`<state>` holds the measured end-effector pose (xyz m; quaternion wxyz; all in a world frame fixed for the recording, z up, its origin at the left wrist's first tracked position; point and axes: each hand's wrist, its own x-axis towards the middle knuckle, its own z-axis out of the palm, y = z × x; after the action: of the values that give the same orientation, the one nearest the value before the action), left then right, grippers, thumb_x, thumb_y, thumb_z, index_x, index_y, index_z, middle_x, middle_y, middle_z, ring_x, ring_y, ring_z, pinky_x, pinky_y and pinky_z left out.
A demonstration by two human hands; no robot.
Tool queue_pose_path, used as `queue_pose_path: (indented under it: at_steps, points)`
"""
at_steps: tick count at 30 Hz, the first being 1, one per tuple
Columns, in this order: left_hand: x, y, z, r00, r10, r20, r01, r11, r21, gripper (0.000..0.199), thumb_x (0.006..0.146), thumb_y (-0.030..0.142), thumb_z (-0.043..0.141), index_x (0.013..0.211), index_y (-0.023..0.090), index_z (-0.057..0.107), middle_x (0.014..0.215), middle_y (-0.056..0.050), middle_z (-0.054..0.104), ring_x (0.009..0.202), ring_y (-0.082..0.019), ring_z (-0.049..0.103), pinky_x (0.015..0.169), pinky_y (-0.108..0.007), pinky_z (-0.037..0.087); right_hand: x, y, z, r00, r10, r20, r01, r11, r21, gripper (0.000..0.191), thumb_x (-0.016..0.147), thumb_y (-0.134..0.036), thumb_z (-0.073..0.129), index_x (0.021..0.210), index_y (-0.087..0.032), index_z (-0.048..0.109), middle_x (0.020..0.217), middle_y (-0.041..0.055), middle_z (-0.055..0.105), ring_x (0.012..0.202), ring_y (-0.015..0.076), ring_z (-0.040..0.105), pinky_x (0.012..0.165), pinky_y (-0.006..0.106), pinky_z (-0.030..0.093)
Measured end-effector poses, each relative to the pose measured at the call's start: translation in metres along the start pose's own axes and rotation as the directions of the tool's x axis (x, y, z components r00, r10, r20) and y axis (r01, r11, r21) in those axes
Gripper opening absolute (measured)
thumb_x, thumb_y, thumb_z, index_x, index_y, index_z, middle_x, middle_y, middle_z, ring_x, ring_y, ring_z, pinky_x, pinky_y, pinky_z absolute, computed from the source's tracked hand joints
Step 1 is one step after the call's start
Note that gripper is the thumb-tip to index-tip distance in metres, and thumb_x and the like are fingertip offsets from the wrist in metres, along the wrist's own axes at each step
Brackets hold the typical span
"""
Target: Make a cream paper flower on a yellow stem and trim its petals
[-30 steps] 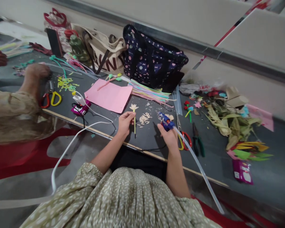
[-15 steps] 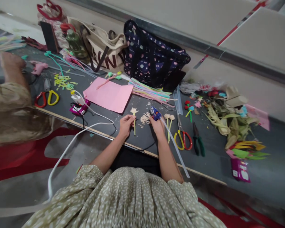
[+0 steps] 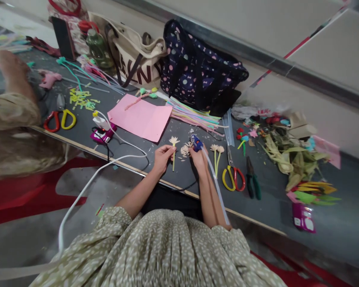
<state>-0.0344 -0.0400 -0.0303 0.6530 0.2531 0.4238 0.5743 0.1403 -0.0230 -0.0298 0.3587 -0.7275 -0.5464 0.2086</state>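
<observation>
While left hand [image 3: 164, 158] pinches 1 flower [image 3: 174, 140] by its stem, left of loose petals [image 3: 184, 150] on the surface [image 3: 272, 207], right hand [image 3: 198, 158] grips the glue gun [image 3: 197, 144]; 2 other flowers [image 3: 214, 148] look done, petals remain.

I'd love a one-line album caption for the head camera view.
Left hand holds a pale flower by its stem; right hand grips a blue glue gun beside small pale pieces.
</observation>
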Motion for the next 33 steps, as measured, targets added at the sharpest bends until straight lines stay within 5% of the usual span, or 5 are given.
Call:
queue_pose_path:
  at_steps: [8, 15, 21, 33]
  points:
    - [-0.001, 0.004, 0.004, 1.0, -0.024, -0.013, 0.024, 0.999, 0.038, 0.033, 0.061, 0.039, 0.086, 0.072, 0.014, 0.069, 0.055, 0.004, 0.056, 0.046, -0.005, 0.046, 0.044, -0.017, 0.039, -0.002, -0.004, -0.005, 0.994, 0.065, -0.093, -0.06, 0.997, 0.049, 0.025, 0.071, -0.045, 0.059, 0.079, -0.022, 0.057, 0.071, 0.0027, 0.063, 0.069, 0.0235, 0.059, 0.071, 0.038, 0.051]
    - [-0.002, 0.011, 0.01, 0.987, -0.156, 0.039, 0.152, 0.985, 0.085, 0.029, 0.058, 0.036, 0.085, 0.067, 0.014, 0.067, 0.053, 0.004, 0.055, 0.042, -0.005, 0.043, 0.039, -0.017, 0.032, -0.013, -0.029, -0.027, 0.983, 0.061, -0.173, -0.014, 0.965, 0.263, 0.037, 0.076, -0.054, 0.062, 0.088, -0.02, 0.06, 0.08, 0.005, 0.067, 0.068, 0.0203, 0.063, 0.066, 0.035, 0.054]
    - [-0.015, 0.019, 0.024, 0.968, -0.222, 0.12, 0.2, 0.965, 0.167, 0.023, 0.059, 0.031, 0.083, 0.066, 0.013, 0.07, 0.052, 0.002, 0.058, 0.041, -0.004, 0.043, 0.04, -0.017, 0.031, -0.02, -0.055, -0.045, 0.998, 0.0, -0.069, 0.025, 0.931, 0.363, 0.031, 0.074, -0.048, 0.068, 0.085, -0.02, 0.062, 0.076, 0.0034, 0.068, 0.064, 0.0185, 0.064, 0.066, 0.034, 0.056]
    - [-0.032, 0.037, 0.042, 0.958, -0.229, 0.175, 0.18, 0.95, 0.254, 0.018, 0.059, 0.028, 0.079, 0.062, 0.013, 0.069, 0.049, 0.001, 0.056, 0.04, -0.005, 0.04, 0.04, -0.019, 0.028, -0.023, -0.048, -0.054, 0.99, -0.115, -0.078, 0.134, 0.939, 0.318, 0.029, 0.08, -0.047, 0.068, 0.089, -0.021, 0.06, 0.083, 0.0014, 0.068, 0.073, 0.0178, 0.064, 0.072, 0.032, 0.055]
